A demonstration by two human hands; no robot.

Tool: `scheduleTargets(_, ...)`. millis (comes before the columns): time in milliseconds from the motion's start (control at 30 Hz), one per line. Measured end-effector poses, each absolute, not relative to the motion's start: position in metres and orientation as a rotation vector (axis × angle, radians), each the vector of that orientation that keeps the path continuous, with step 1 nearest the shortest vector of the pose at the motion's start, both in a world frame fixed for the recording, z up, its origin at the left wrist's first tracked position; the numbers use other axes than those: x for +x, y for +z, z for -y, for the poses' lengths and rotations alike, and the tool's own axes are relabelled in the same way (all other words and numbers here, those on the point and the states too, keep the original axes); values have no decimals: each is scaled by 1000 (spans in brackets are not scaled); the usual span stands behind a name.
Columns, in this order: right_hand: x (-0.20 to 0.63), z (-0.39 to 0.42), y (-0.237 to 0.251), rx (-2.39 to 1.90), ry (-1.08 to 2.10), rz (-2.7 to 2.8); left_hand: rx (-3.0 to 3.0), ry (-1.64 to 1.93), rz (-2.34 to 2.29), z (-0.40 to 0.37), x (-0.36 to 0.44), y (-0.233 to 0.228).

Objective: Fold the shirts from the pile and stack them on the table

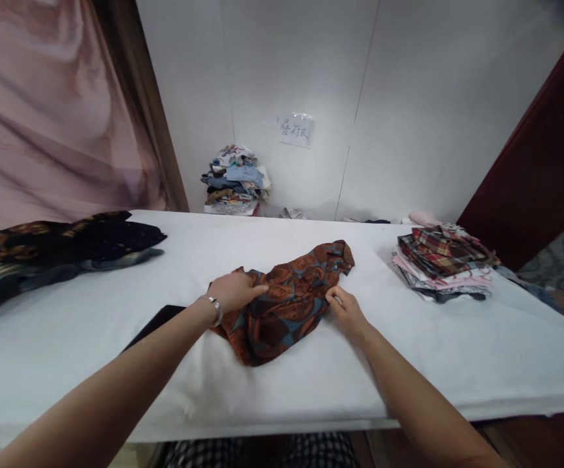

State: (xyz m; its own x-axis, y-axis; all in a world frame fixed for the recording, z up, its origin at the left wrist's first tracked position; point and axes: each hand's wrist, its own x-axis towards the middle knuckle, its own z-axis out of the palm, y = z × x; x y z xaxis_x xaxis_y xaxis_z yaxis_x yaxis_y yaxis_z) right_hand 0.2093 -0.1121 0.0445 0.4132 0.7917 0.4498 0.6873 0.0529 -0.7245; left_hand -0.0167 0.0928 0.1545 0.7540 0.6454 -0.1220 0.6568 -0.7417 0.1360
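A person's two bare hands work a rust-and-teal patterned garment (286, 302) lying crumpled near the middle of a white-covered table (67, 344), closer to its near edge than its far one. The garment's long axis runs diagonally, from a low end toward the near edge up to a bunched end pointing at the far right corner. The left hand (235, 290), a bracelet (214, 309) on its wrist, is closed on a fold at the garment's left edge; the right hand (345, 311) pinches the cloth at its right edge. Dark patterned clothes (57, 247) sprawl along the table's left end, a folded stack topped with plaid (442, 260) sits by the far right corner. Behind the far edge a white panelled wall carries a handwritten paper sign (295, 129) above a pile of clothing (237, 181); a pink curtain (42, 110) hangs left.
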Motion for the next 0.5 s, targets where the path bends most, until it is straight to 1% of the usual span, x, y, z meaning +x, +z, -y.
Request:
scheduleTargets(100,210,113,47,-1679,118,1372,2887,23,-1003,-82,15,150)
scheduleTargets(200,212,114,45,-1687,119,1421,2921,-83,-911,-78,45,131)
scheduleTargets(267,213,115,44,-1691,117,1432,2898,-142,-946,-82,59,120)
scheduleTargets(333,215,116,42,-1690,125,1429,2863,-117,-1034,-95,70,119)
scheduleTargets(400,215,116,41,-1680,128,1419,2825,-10,-1159,-118,76,134)
scheduleTargets(500,213,114,43,-1656,113,1402,2736,267,-1381,-165,80,178)
